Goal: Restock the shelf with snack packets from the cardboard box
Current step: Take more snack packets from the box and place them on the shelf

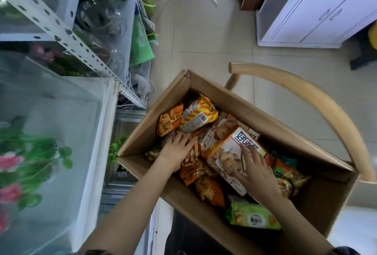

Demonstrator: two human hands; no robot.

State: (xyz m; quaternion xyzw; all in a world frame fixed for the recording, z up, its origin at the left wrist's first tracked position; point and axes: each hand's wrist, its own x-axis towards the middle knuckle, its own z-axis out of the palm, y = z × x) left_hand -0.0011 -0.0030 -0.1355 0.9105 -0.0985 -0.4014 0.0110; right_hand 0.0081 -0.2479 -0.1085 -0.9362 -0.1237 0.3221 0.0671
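Observation:
An open cardboard box (206, 201) stands on a wooden chair and holds several snack packets. My left hand (176, 150) lies flat on an orange-red packet (192, 155) near the box's left side, fingers straight. My right hand (257, 170) rests on a large orange-and-white biscuit packet (228, 152), with the fingers spread over it and the thumb at its near edge. A striped orange-yellow packet (196, 117) lies at the far end, and a green packet (253, 217) lies at the near right. The metal shelf (61, 36) rises at the left.
The shelf holds clear bags, green plants and pink flowers (12, 163). The chair's curved wooden backrest (318, 99) wraps behind the box. A white cabinet (314, 7) stands at the far right on the tiled floor (204, 36).

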